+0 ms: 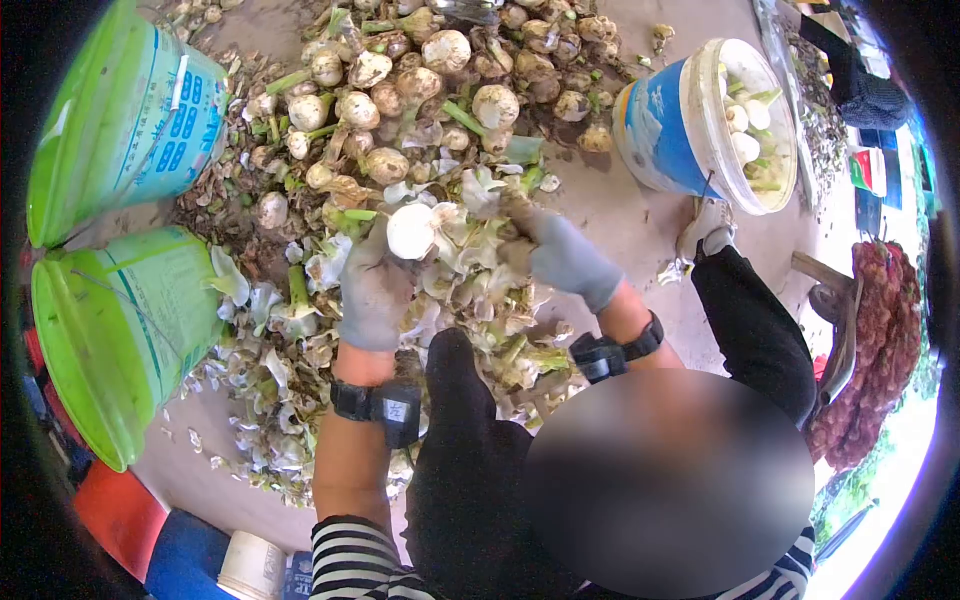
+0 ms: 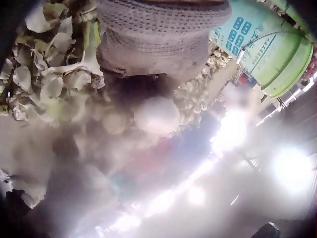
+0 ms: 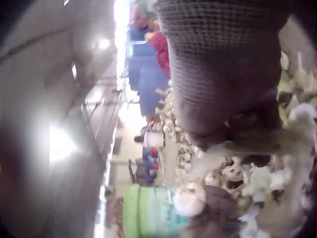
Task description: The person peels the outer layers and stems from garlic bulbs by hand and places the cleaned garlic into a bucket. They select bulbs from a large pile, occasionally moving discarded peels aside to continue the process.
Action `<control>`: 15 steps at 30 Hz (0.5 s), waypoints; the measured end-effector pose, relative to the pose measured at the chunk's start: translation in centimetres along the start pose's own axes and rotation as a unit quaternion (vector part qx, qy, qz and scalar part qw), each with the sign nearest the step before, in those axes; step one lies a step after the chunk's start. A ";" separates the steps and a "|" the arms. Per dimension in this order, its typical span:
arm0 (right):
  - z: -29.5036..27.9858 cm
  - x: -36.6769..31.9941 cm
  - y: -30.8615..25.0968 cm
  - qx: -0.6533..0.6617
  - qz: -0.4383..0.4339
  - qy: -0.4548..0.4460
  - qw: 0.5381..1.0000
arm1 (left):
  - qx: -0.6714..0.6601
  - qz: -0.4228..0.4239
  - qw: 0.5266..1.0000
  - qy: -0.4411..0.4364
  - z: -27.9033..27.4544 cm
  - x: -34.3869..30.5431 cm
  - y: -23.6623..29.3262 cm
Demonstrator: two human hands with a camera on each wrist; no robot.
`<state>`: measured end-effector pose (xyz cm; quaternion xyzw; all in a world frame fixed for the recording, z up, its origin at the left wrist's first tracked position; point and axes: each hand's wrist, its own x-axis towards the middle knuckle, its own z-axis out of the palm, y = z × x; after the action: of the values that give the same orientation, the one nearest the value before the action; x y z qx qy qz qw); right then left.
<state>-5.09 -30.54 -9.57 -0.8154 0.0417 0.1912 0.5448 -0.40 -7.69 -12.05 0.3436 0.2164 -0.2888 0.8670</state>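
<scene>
My gloved left hand (image 1: 375, 290) holds a peeled white garlic bulb (image 1: 411, 232) above a heap of peelings. In the right wrist view the same garlic bulb (image 3: 189, 199) shows at the left fingertips, in front of a green bucket. My gloved right hand (image 1: 575, 260) is a short way to the right, its darkened fingertips blurred. Its curled fingers (image 3: 213, 131) pinch a pale strip of garlic skin (image 3: 237, 147) in the right wrist view. Beyond both hands lies a pile of unpeeled, soil-stained garlic bulbs (image 1: 420, 85), some with green stems.
Loose garlic skins (image 1: 285, 375) cover the floor around my legs. Two light-green buckets, a far one (image 1: 165, 110) and a nearer one (image 1: 150, 310), stand at left. A white-and-blue bucket (image 1: 665, 125) at right holds peeled bulbs. A reddish net sack (image 1: 875, 350) is at far right.
</scene>
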 end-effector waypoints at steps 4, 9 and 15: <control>1.9 1.4 -1.6 0.032 -0.104 0.086 0.990 | -0.002 -0.015 1.000 0.003 0.9 0.1 -0.8; 0.8 -0.4 -4.4 0.386 0.015 0.028 0.922 | 0.043 0.008 0.997 -0.056 1.4 0.3 -1.2; 1.3 1.2 -1.9 0.246 0.022 0.008 0.969 | 0.070 0.030 0.997 0.004 2.8 0.2 -0.9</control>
<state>-3.83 -28.47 -8.74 -0.6566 0.1093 0.1805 0.7241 -0.32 -10.29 -10.70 0.4113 0.1880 -0.2756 0.8483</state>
